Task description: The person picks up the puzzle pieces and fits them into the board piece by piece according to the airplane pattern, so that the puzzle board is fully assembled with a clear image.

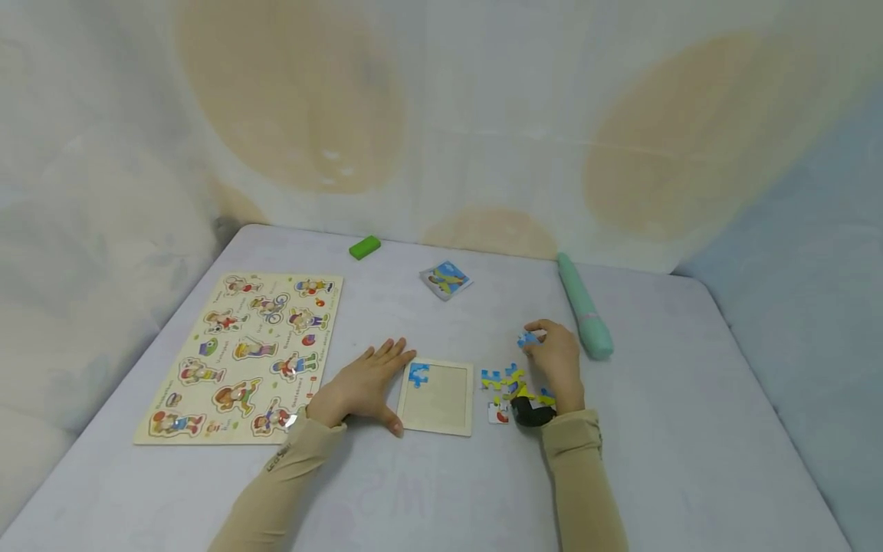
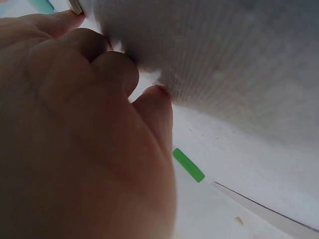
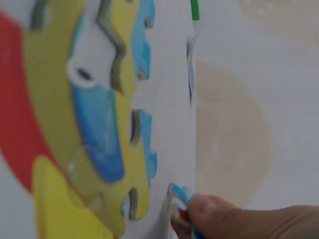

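Note:
A light wooden puzzle frame lies on the table with one blue jigsaw piece in its far left corner. My left hand rests along the frame's left side, fingers spread, with fingertips at the far left corner and thumb near the close one. Between thumb and fingers my right hand pinches a small blue jigsaw piece, also seen edge-on in the right wrist view. Beneath and left of that hand lie several loose pieces in blue, yellow and red. The right wrist's black camera hides part of them.
To the left lies a wooden board of sports figures. At the back are a green block and a small picture card. A mint-green tapered case lies just beyond my right hand. Fabric walls bound the table's back and sides.

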Motion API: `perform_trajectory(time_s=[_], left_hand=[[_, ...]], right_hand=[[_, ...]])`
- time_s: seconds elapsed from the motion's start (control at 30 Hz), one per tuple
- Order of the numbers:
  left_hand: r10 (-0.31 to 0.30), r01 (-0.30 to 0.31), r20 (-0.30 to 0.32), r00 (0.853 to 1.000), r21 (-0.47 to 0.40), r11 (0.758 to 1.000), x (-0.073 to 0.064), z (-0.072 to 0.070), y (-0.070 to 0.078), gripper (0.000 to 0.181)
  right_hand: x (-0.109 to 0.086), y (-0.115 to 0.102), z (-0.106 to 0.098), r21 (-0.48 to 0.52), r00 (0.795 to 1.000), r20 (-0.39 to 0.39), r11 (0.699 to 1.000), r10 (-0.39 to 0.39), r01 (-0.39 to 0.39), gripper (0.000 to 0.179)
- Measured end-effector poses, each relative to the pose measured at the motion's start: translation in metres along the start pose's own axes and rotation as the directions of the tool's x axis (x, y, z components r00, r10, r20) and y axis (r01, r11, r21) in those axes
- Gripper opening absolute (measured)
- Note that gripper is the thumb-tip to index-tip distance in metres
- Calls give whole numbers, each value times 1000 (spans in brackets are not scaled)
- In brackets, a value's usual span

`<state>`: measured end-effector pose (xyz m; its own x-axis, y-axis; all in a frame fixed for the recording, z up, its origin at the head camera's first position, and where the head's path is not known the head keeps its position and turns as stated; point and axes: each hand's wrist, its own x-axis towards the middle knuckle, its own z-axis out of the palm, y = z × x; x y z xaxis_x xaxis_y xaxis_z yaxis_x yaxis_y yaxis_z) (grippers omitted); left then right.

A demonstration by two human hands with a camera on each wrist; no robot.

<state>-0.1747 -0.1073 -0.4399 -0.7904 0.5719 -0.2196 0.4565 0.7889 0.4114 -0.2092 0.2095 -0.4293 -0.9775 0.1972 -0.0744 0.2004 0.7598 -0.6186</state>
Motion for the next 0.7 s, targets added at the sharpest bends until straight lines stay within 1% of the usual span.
perform_trajectory(time_s=[0.1,0.23,0.37,0.43,0.57,0.7], left_hand=[[1,-1,-3,1000,-3,1000,-1,-1,0,125],[-5,5,3,1000,-5,1000,0,-1,-1,126],[-10,10,8,1000,-5,1000,0,0,-1,126],[-9,10,7,1000,-7,1000,0,0,-1,126],[-6,6,5,1000,-6,1000,1,0,-2,126],[1,-1,6,1000,-7,1000,2,1,-2,126]], right_hand=[[1,-4,-1,53,1000,22,998,-17,16,30],[0,-14,2,163,993,104,986,-62,44,26],[-3,-24,7,273,973,199,960,-119,62,25],[-6,-29,10,302,962,236,952,-134,58,25],[-10,-38,18,331,938,311,942,-155,46,25],[-15,-45,28,352,909,370,934,-193,55,24]])
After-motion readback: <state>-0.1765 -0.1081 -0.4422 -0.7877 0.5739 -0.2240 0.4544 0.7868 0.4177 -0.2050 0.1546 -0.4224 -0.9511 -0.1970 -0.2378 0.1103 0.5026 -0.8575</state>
